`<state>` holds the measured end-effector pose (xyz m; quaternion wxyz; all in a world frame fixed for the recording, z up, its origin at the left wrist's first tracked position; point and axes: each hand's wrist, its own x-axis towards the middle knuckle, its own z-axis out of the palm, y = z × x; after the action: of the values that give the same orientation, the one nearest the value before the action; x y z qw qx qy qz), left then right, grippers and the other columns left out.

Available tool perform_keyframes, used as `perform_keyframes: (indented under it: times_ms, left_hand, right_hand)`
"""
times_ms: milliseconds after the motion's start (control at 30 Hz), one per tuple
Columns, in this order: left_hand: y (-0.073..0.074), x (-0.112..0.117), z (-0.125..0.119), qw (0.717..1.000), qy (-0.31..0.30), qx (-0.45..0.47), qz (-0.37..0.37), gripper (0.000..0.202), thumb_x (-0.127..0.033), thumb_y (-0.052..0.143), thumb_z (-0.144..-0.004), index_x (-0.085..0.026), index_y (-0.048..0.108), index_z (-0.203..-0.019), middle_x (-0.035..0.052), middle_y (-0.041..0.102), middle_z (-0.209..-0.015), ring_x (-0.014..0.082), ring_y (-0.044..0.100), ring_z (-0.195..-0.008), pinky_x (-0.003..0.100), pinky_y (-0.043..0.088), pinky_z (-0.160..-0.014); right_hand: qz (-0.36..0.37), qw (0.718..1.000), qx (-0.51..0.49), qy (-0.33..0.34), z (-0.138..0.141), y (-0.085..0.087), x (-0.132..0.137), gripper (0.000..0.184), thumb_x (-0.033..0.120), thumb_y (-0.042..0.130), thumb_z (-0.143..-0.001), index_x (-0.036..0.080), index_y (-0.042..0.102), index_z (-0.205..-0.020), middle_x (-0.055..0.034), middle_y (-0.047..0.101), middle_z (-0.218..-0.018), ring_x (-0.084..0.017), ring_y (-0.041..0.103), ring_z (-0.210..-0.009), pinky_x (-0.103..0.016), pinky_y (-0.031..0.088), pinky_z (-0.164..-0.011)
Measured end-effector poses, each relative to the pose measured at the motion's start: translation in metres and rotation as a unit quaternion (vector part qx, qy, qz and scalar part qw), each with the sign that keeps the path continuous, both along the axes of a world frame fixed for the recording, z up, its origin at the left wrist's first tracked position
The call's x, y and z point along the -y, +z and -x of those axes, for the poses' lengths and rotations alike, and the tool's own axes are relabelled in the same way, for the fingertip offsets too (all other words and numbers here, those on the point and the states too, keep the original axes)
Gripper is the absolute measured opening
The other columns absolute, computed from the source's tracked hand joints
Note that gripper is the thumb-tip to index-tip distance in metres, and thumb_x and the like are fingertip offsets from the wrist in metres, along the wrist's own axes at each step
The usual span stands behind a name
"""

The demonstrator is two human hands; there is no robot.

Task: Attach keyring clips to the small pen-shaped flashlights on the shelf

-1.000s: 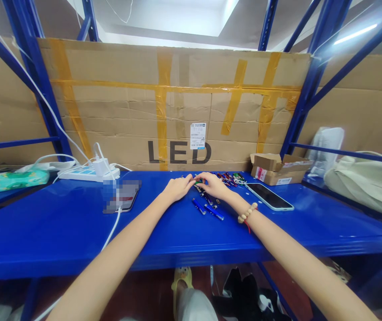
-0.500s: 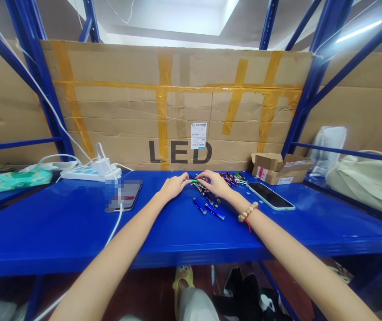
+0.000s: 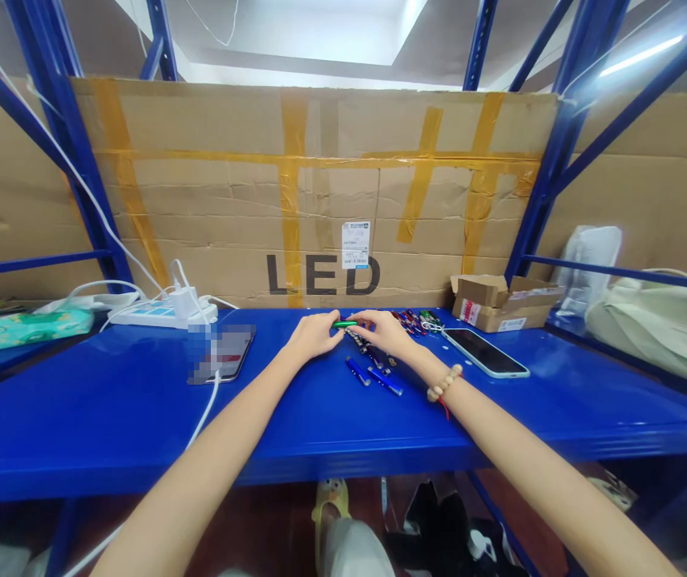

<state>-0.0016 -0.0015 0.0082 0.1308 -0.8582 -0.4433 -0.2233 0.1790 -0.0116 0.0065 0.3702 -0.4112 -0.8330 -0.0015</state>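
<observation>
Between my hands is a small green metallic tube (image 3: 345,324), lying roughly level just above the blue tabletop. My left hand (image 3: 314,335) pinches its left end between thumb and fingers. The fingertips of my right hand (image 3: 385,332) are closed on the other end. Under and beside the right hand lie several small dark and silvery metal pieces (image 3: 373,353), partly covered by it. Nearer to me, a blue tube (image 3: 357,371) and a second blue tube (image 3: 385,381) with silvery ends rest on the table. Past my right hand is a pile of red and green tubes (image 3: 412,322).
A phone (image 3: 487,353) and an open cardboard box (image 3: 503,303) sit to the right. On the left are another phone (image 3: 236,353) with a white cable, and a power strip (image 3: 156,311). A large carton (image 3: 228,200) stands along the back.
The green tube shows more fully between my fingertips now, and my right fingers are slightly shifted on it. The things on the table stay in place.
</observation>
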Motion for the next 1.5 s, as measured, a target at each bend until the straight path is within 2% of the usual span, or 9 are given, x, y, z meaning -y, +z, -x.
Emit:
perform_keyframes:
  times_ms: [200, 300, 433, 567, 733, 900, 1100, 1300, 1500]
  left_hand:
    - [-0.001, 0.000, -0.005, 0.998, 0.023, -0.054, 0.001, 0.032, -0.034, 0.035, -0.081, -0.018, 0.061, -0.089, 0.0077, 0.066, -0.089, 0.0208, 0.061, -0.083, 0.026, 0.041, -0.064]
    - [0.001, 0.001, -0.005, 0.998, 0.052, -0.040, 0.018, 0.039, -0.036, 0.029, -0.084, -0.018, 0.063, -0.086, 0.0081, 0.067, -0.085, 0.0219, 0.061, -0.079, 0.028, 0.041, -0.063]
    - [0.003, 0.002, -0.003, 0.993, 0.107, -0.026, 0.044, 0.044, -0.038, 0.027, -0.083, -0.016, 0.064, -0.074, 0.0095, 0.067, -0.078, 0.0227, 0.062, -0.075, 0.029, 0.040, -0.061]
    - [0.004, 0.003, -0.004, 0.989, 0.134, -0.026, 0.060, 0.045, -0.041, 0.029, -0.082, -0.015, 0.065, -0.074, 0.0113, 0.066, -0.078, 0.0237, 0.061, -0.077, 0.030, 0.041, -0.063]
    - [0.002, 0.004, -0.007, 0.992, 0.111, -0.032, 0.058, 0.051, -0.042, 0.023, -0.084, -0.014, 0.064, -0.072, 0.0119, 0.066, -0.078, 0.0232, 0.061, -0.078, 0.030, 0.041, -0.064]
    - [-0.001, 0.006, -0.009, 0.997, 0.061, -0.025, 0.030, 0.038, -0.036, 0.029, -0.084, -0.016, 0.060, -0.081, 0.0092, 0.066, -0.081, 0.0211, 0.062, -0.077, 0.028, 0.042, -0.064]
    - [-0.002, 0.005, -0.011, 0.997, 0.079, -0.014, 0.021, 0.025, -0.027, 0.035, -0.081, -0.015, 0.056, -0.088, 0.0082, 0.066, -0.083, 0.0212, 0.061, -0.080, 0.028, 0.043, -0.064]
    - [-0.003, 0.003, -0.011, 0.995, 0.096, -0.033, 0.014, 0.024, -0.021, 0.036, -0.080, -0.016, 0.057, -0.092, 0.0090, 0.064, -0.084, 0.0209, 0.059, -0.081, 0.029, 0.042, -0.067]
    - [-0.006, -0.002, -0.009, 0.998, 0.033, -0.059, 0.018, 0.024, -0.011, 0.040, -0.074, -0.019, 0.062, -0.074, 0.0063, 0.063, -0.078, 0.0218, 0.047, -0.092, 0.032, 0.038, -0.079]
  right_hand:
    - [0.001, 1.000, 0.002, 0.015, 0.008, 0.000, 0.002, 0.027, 0.035, 0.054, -0.079, 0.018, 0.062, -0.099, -0.0019, 0.065, -0.079, -0.009, 0.052, -0.058, -0.021, 0.039, -0.057]
    - [0.015, 1.000, 0.015, -0.018, 0.007, 0.001, 0.003, 0.028, 0.033, 0.055, -0.078, 0.020, 0.061, -0.102, -0.0011, 0.066, -0.082, -0.009, 0.053, -0.059, -0.020, 0.038, -0.055]
    - [0.028, 0.994, 0.062, -0.083, 0.002, 0.003, 0.006, 0.020, 0.032, 0.057, -0.075, 0.024, 0.065, -0.091, 0.0006, 0.066, -0.084, -0.011, 0.055, -0.066, -0.021, 0.036, -0.055]
    - [0.058, 0.985, 0.096, -0.129, -0.001, 0.001, 0.006, 0.020, 0.036, 0.057, -0.073, 0.026, 0.067, -0.087, 0.0003, 0.065, -0.085, -0.013, 0.057, -0.072, -0.022, 0.037, -0.056]
    - [0.091, 0.976, 0.140, -0.143, -0.001, -0.004, 0.003, 0.027, 0.041, 0.055, -0.074, 0.027, 0.067, -0.094, -0.0029, 0.062, -0.087, -0.016, 0.057, -0.079, -0.023, 0.040, -0.063]
    - [0.087, 0.975, 0.146, -0.145, 0.000, -0.005, 0.002, 0.024, 0.038, 0.054, -0.075, 0.027, 0.069, -0.092, -0.0043, 0.059, -0.088, -0.017, 0.056, -0.082, -0.025, 0.041, -0.070]
    - [0.075, 0.981, 0.136, -0.113, 0.000, -0.008, -0.003, 0.025, 0.034, 0.056, -0.075, 0.024, 0.068, -0.095, -0.0049, 0.057, -0.084, -0.016, 0.055, -0.079, -0.026, 0.041, -0.072]
    - [0.085, 0.985, 0.115, -0.095, -0.001, -0.009, -0.006, 0.020, 0.030, 0.060, -0.072, 0.024, 0.070, -0.088, -0.0041, 0.057, -0.081, -0.016, 0.054, -0.078, -0.025, 0.042, -0.072]
    - [0.076, 0.987, 0.110, -0.089, -0.001, -0.010, -0.006, 0.017, 0.028, 0.060, -0.072, 0.023, 0.069, -0.086, -0.0033, 0.060, -0.081, -0.015, 0.055, -0.079, -0.024, 0.042, -0.074]
